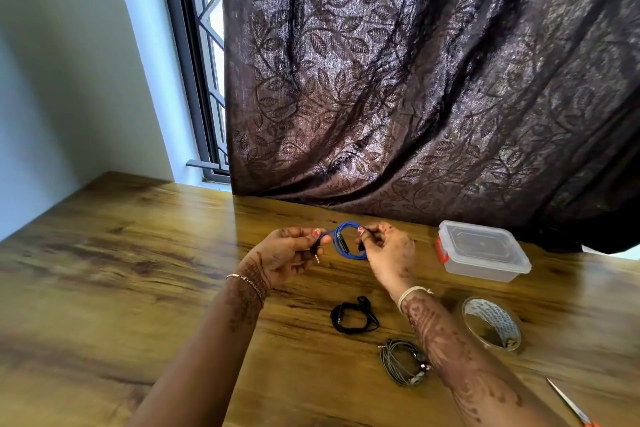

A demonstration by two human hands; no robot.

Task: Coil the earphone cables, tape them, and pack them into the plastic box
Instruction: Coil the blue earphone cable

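Observation:
A blue earphone cable (347, 242), wound into a small coil, hangs above the wooden table between my hands. My left hand (294, 255) pinches the cable's plug end, with the jack pointing down. My right hand (388, 253) grips the coil's right side, fingers curled round it. A coiled black earphone (352, 317) lies on the table below my hands. A coiled grey earphone (403, 362) lies nearer, partly behind my right forearm. The clear plastic box (483, 251) with its lid on and red clips stands to the right. A roll of clear tape (493, 324) lies in front of the box.
Scissors (571, 406) with orange handles lie at the lower right edge. A dark leaf-patterned curtain (415, 80) hangs down to the table's far edge behind the box. A window and a pale wall are at the left. The wooden table (121, 270) stretches leftward.

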